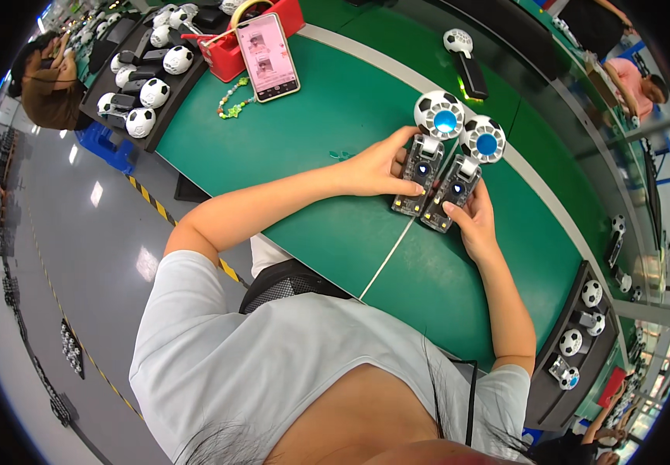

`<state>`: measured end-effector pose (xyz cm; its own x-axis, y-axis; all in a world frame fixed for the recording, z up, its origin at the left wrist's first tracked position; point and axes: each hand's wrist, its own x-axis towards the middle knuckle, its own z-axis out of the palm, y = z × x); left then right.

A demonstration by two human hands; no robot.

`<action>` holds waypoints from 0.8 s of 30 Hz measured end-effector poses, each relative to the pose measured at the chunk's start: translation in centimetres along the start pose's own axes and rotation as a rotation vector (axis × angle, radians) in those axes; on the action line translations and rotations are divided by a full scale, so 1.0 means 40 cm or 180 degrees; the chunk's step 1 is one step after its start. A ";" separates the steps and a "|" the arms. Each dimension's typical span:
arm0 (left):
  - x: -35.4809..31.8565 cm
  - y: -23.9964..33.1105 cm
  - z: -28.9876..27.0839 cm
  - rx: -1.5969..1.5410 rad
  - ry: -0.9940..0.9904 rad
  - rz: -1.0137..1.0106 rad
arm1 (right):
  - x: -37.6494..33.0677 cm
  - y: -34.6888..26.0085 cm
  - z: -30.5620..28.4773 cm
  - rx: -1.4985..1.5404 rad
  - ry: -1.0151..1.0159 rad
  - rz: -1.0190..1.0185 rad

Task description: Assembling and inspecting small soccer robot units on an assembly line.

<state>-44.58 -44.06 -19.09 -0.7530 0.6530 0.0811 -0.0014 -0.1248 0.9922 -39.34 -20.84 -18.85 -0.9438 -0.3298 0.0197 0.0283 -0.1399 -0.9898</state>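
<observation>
Two handheld devices with football-patterned round heads stand side by side over the green table. Each has a blue disc ringed by vents in its head and a dark see-through handle with small lights. My left hand is closed around the handle of the left device, its thumb lying across the front. Around the right device my right hand is wrapped, thumb on the lower handle. The two heads touch or nearly touch. The backs of both handles are hidden.
Beyond the table's pale edge lies another such device with a green glow. A phone leans on a red holder, beaded strap beside it. Trays of football-headed devices stand at far left and right. Other people work farther off.
</observation>
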 end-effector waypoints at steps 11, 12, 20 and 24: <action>0.012 -0.024 0.006 -0.0106 0.0101 0.0268 | 0.000 -0.003 -0.006 0.0039 0.0025 0.0078; 0.014 -0.026 0.005 -0.0100 0.0083 0.0265 | 0.000 -0.002 -0.008 0.0052 0.0017 0.0094; 0.012 -0.023 -0.002 -0.0047 -0.0006 0.0038 | -0.001 0.002 -0.013 0.0123 -0.0129 0.0078; 0.007 -0.016 0.000 -0.0106 0.0011 0.0117 | -0.001 -0.004 -0.009 0.0005 -0.0132 0.0080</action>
<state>-44.79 -43.80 -19.71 -0.7553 0.6449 0.1169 0.0042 -0.1736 0.9848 -39.44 -20.49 -18.75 -0.9284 -0.3716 0.0008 0.0523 -0.1327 -0.9898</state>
